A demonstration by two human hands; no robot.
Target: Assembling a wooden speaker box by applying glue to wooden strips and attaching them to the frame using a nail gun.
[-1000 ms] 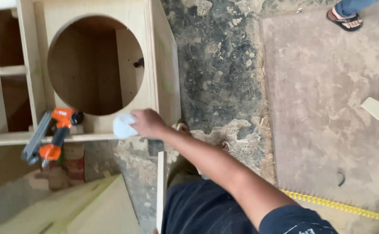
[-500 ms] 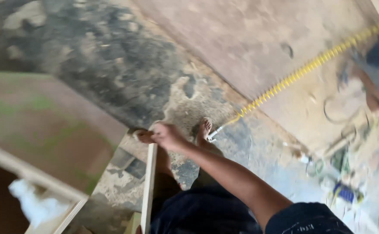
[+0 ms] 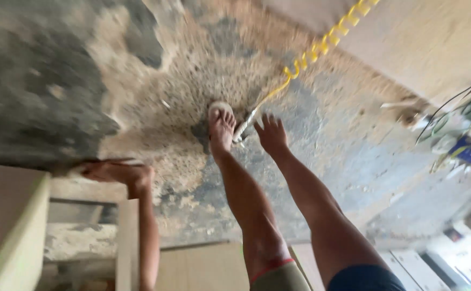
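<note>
My left hand (image 3: pixel 118 173) is curled over the top end of an upright wooden board (image 3: pixel 126 242) at the lower left. My right hand (image 3: pixel 272 134) is stretched down toward the floor with fingers spread and nothing in it. It hovers just right of the metal end fitting (image 3: pixel 243 129) of a yellow coiled hose (image 3: pixel 327 46); I cannot tell whether it touches the fitting. My foot in a sandal (image 3: pixel 222 126) stands on the dusty floor right beside that fitting. The picture is motion-blurred.
A pale wooden cabinet panel (image 3: pixel 9 226) fills the lower left corner. A plywood sheet (image 3: pixel 434 37) lies at the top right. Cables and small tools (image 3: pixel 461 143) clutter the right edge. Sawdust covers the concrete floor (image 3: pixel 154 108).
The view has swung from the round-holed wooden box down to the floor. One hand stays on the board's top, and my right hand has now reached toward the hose end.
</note>
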